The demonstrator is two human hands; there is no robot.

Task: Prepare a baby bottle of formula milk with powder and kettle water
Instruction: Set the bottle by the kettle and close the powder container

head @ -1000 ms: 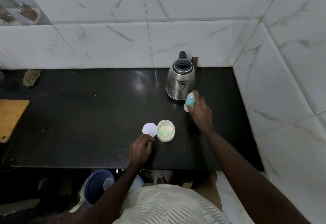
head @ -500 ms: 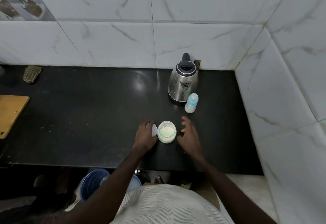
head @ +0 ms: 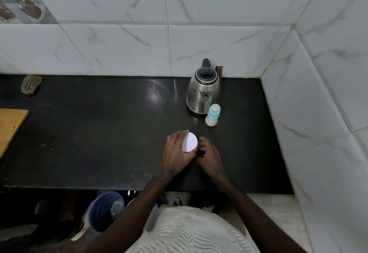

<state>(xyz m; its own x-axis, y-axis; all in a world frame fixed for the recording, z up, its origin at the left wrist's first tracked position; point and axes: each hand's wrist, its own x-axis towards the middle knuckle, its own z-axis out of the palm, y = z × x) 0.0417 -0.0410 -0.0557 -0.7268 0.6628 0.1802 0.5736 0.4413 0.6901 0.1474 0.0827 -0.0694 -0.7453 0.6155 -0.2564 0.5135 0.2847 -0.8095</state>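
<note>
A long black stone table (head: 99,133) runs along white marble-veined wall tiles (head: 219,49) into a corner on the right, with the edge of a light wooden board (head: 10,127) lying on it at far left and a small checked cloth (head: 30,84) near the back wall. A rounded stainless-steel kettle with a black lid and handle (head: 203,95) stands upright toward the back right, and just beside its base, on the near right, stands a small clear baby bottle with a pale blue cap (head: 212,115). Nearer the front edge, the left hand (head: 176,154) holds a round white plastic lid (head: 189,142), fingers curled over its rim, on top of the small powder container, which the lid and hands hide almost entirely. The right hand (head: 210,156) is closed against that container's right side, fingers bent inward
</note>
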